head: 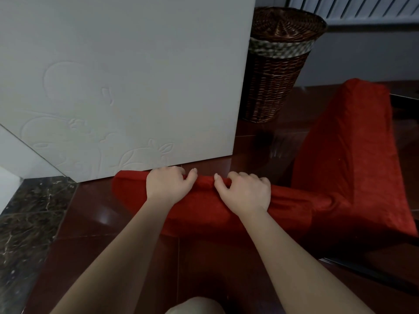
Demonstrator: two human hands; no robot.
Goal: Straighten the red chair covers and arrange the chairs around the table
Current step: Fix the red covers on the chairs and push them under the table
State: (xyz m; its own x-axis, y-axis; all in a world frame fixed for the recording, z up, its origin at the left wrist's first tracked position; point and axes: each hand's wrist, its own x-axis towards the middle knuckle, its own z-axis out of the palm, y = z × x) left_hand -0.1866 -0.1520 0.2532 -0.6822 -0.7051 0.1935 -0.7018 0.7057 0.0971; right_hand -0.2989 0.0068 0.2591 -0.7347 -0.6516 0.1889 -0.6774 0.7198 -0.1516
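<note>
Both hands gripped the red chair cover along its bunched top fold, just beside the near edge of the white table. My left hand and right hand had fingers curled over the fabric, thumbs almost meeting. I judged the straightening half done; next the cloth needed tugging smooth, then the chair sliding toward the table.

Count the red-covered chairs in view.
2. One chair by the white table, its top gripped by the left hand and right hand; the other chair to its right, near the wicker basket. More may be hidden.
</note>
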